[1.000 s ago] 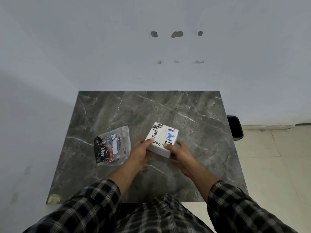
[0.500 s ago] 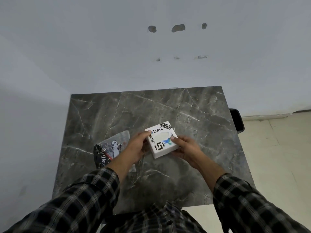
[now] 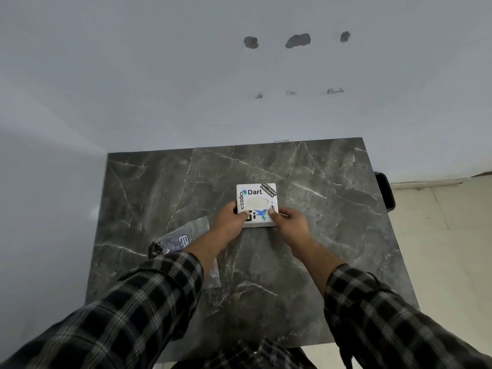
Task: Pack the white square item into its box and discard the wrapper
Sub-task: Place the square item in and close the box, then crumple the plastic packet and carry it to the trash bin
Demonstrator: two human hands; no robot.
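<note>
A white square box (image 3: 256,201) with "Dart" and "code" stickers lies flat near the middle of the dark marble table (image 3: 319,235). My left hand (image 3: 229,225) grips its near left corner, thumb on top. My right hand (image 3: 291,223) grips the near right corner, thumb on the lid. A clear plastic wrapper (image 3: 177,239) with a black printed end lies on the table to the left, partly hidden under my left forearm. I cannot see what is inside the box.
A black bin (image 3: 384,190) stands on the floor beyond the table's right edge. A pale wall rises behind the table and to its left. Light floor tiles (image 3: 439,235) spread out on the right.
Both hands have turned the box so its edges now line up with the table, and it sits a little farther from me. The wrapper stays put; my left forearm now covers more of it.
</note>
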